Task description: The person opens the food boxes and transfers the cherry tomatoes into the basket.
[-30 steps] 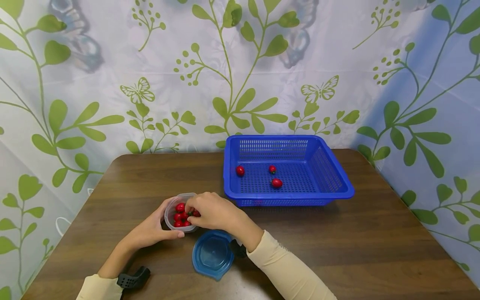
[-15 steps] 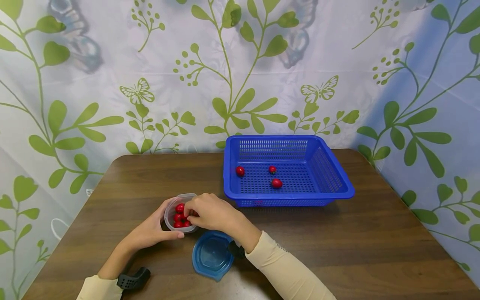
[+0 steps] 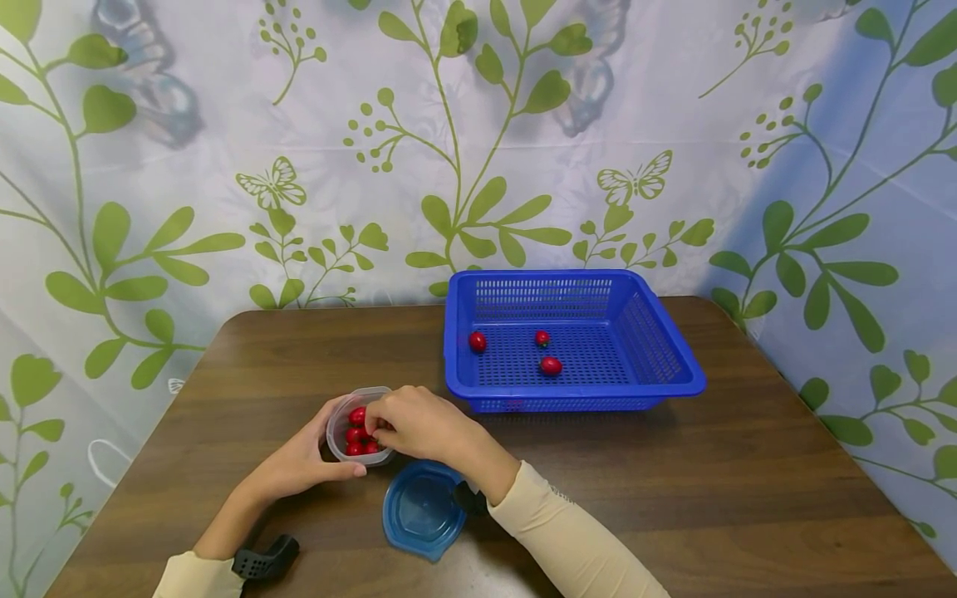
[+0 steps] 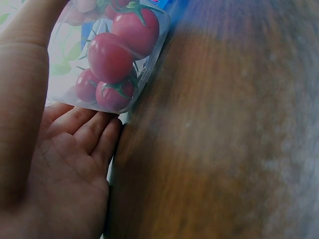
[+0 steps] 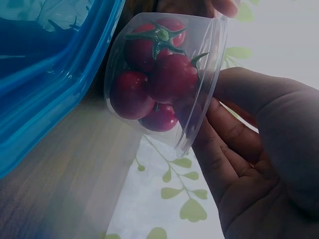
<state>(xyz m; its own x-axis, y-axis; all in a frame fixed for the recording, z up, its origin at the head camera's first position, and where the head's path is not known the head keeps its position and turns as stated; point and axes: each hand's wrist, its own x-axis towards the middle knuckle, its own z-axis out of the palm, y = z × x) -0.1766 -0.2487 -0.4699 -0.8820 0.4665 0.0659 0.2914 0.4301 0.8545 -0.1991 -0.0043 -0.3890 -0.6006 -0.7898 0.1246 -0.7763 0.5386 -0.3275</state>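
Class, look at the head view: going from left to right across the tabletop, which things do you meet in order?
Clear container of tomatoes held by the left hand → blue lid → blue basket.

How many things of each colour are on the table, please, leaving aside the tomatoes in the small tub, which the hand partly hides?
Red: 3 cherry tomatoes in the basket
Blue: 2, the basket and the lid
Clear: 1, the tub, gripped by the left hand, with the right hand reaching in
Total: 6
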